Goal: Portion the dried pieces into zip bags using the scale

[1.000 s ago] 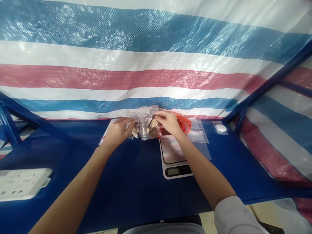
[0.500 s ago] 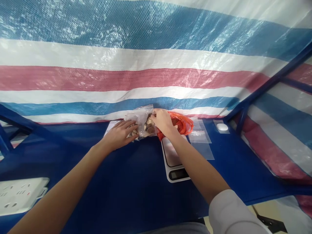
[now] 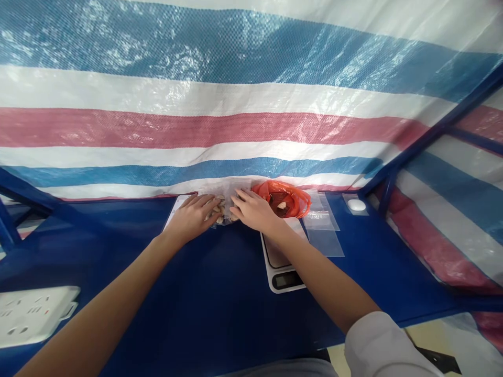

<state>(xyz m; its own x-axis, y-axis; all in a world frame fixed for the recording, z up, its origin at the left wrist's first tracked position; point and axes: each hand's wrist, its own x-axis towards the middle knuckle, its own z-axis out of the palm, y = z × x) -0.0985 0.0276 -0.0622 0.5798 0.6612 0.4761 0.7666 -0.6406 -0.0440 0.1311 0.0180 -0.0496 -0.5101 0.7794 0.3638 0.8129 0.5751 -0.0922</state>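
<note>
Clear zip bags holding pale and brown pieces, which look like dried mushroom slices, lie at the back of the blue table. My left hand rests flat with spread fingers on the left zip bag. Over the right zip bag lies my right hand, its fingers stretched out and pressing on the plastic. Most of that bag's contents are hidden under the hand. Just right of it sits an open red plastic bag with brown and pale pieces inside. My right forearm crosses a white kitchen scale.
Flat clear zip bags lie right of the scale. Farther right is a white round-edged object on clear plastic. A white power strip sits at the left front. A striped tarp hangs behind the blue table.
My right hand has gone from pinching at the right bag's upper edge to lying flat over its front, covering the pieces. My left hand has stayed almost in place.
</note>
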